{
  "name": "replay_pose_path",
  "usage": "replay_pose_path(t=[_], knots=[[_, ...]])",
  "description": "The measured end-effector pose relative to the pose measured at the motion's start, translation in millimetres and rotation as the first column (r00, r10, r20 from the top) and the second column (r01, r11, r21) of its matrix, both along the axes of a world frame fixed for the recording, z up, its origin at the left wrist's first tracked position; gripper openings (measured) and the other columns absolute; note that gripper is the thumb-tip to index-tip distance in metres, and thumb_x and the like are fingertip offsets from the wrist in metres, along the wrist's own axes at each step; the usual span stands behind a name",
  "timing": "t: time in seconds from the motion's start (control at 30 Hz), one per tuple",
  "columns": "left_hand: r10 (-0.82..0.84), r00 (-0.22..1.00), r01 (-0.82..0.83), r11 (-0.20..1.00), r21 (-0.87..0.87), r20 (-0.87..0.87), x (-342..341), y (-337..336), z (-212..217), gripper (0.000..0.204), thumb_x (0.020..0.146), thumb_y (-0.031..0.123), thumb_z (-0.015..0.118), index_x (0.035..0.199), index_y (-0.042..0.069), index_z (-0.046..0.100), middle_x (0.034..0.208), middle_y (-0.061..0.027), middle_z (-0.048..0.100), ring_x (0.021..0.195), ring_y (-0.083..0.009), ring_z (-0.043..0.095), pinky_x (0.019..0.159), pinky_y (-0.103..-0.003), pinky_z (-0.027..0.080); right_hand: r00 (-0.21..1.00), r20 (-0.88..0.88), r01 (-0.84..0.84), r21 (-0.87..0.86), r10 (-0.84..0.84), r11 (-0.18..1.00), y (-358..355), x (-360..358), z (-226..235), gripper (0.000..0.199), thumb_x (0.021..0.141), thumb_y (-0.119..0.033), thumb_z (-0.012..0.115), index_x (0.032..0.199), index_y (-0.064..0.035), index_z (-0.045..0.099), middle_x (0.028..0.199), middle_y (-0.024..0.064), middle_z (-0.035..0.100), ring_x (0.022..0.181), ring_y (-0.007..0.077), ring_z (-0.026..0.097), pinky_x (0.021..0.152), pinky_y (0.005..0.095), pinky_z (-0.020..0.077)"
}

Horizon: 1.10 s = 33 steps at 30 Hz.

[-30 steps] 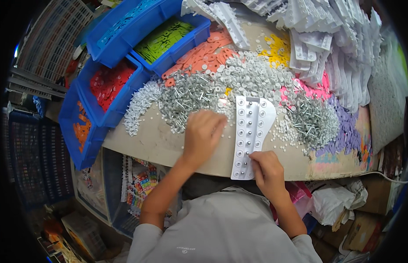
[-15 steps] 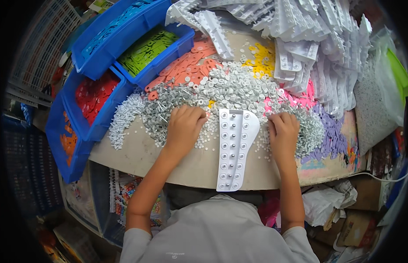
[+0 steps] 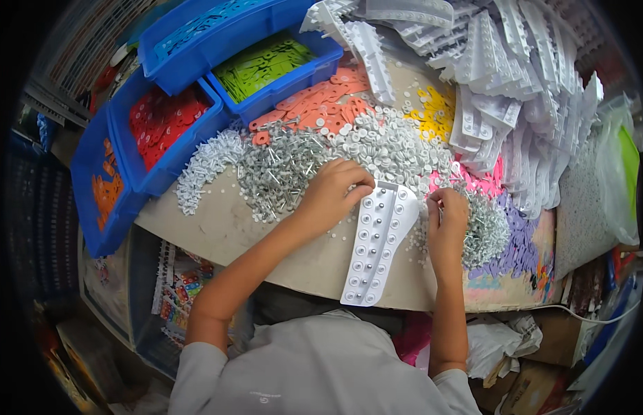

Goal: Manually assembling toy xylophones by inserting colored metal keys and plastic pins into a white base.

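Observation:
A long white plastic tray (image 3: 374,250) with rows of round sockets lies on the table edge in front of me. My left hand (image 3: 330,195) rests on the heap of metal screws (image 3: 276,176), its curled fingertips touching the tray's top left corner. What it pinches is hidden. Just right of the tray, my right hand (image 3: 447,220) has its fingers closed in a second heap of metal screws (image 3: 487,232). Small white round caps (image 3: 394,145) lie piled just beyond the tray.
Blue bins hold green (image 3: 266,62), red (image 3: 162,124) and orange (image 3: 104,190) flat pieces at the left. Orange (image 3: 321,107), yellow (image 3: 435,114), pink and purple (image 3: 522,245) pieces lie loose. Stacked white trays (image 3: 515,83) fill the far right. Boxes and bags sit below the table.
My right hand left the tray's near end and went to the screw heap on the right. My left hand shifted from the tray's left side to its top corner.

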<state>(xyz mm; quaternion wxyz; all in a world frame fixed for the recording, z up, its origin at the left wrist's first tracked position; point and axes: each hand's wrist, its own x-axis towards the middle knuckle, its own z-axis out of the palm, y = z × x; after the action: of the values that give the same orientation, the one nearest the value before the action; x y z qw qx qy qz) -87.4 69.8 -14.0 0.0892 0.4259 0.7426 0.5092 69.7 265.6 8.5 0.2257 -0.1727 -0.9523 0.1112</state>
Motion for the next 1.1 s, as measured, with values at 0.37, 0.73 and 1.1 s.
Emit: replay_pose_path(t=[0.37,0.73,1.1], knots=[[0.072,0.984,-0.062,0.996,-0.062,0.166,3,19,-7,0.010,0.085,0.010,0.071,0.091,0.003,0.067,0.084,-0.0092,0.063,0.075,-0.0267,0.062,0.070,-0.037,0.049,0.993,-0.091,-0.108,-0.520,0.070,0.848,-14,-25,-14,0.008,0.088,-0.002,0.067,0.095,0.0012,0.065,0.085,0.0071,0.064,0.082,0.0176,0.060,0.078,0.0329,0.0476],[0.121,0.912,-0.145,0.989,-0.031,-0.393,8,15,-18,0.009,0.086,0.013,0.073,0.087,0.006,0.068,0.082,-0.0070,0.064,0.078,-0.0276,0.064,0.071,-0.039,0.052,0.976,-0.165,-0.163,-0.112,0.143,0.980,-21,-25,-29,0.011,0.086,-0.001,0.071,0.093,0.0003,0.062,0.091,0.0131,0.060,0.085,0.0310,0.057,0.073,0.0374,0.0477],[0.111,0.987,-0.114,0.993,-0.016,-0.112,3,10,-21,0.009,0.087,0.011,0.072,0.091,0.005,0.067,0.089,-0.0086,0.064,0.084,-0.0281,0.064,0.074,-0.039,0.053,0.962,-0.254,-0.155,-0.215,0.098,0.964,-24,-22,-37,0.011,0.085,0.001,0.072,0.093,0.0003,0.065,0.095,0.0125,0.062,0.092,0.0300,0.058,0.082,0.0386,0.0477]])
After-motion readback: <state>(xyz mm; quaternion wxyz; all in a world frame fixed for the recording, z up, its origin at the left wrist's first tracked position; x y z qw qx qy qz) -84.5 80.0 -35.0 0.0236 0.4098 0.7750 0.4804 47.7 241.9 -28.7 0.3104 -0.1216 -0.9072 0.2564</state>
